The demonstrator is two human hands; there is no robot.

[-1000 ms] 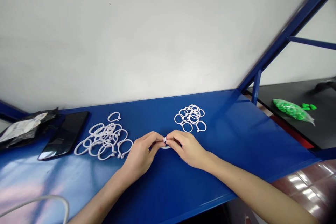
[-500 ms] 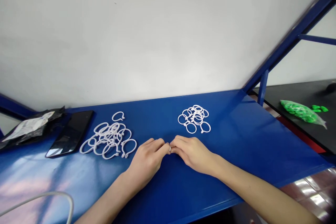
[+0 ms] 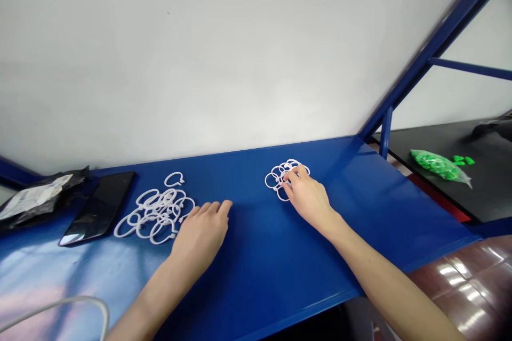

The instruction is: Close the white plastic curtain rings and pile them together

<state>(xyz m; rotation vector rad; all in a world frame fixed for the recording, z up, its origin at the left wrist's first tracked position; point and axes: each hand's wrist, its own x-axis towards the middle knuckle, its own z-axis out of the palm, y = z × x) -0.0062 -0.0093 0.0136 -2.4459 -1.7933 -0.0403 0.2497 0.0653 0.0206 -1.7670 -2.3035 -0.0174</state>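
Observation:
On the blue table, my left hand is palm down at the right edge of a larger pile of white plastic rings. Its fingers are loosely stretched, and it covers part of that pile. One white ring with a gap in its loop lies just behind the pile. Farther right, my right hand reaches over a smaller pile of white rings. The thumb and fingertips close around a white ring there, and the hand hides the pile's right side.
A black phone and a black plastic package with a white label lie at the left. A white cable curves at the lower left. Right of a blue frame post, a bag of green pieces rests on a black surface.
My hands were together at the middle, fingertips on a small white part. They have separated: the left moved toward the larger pile, the right onto the smaller pile. The view shifted slightly.

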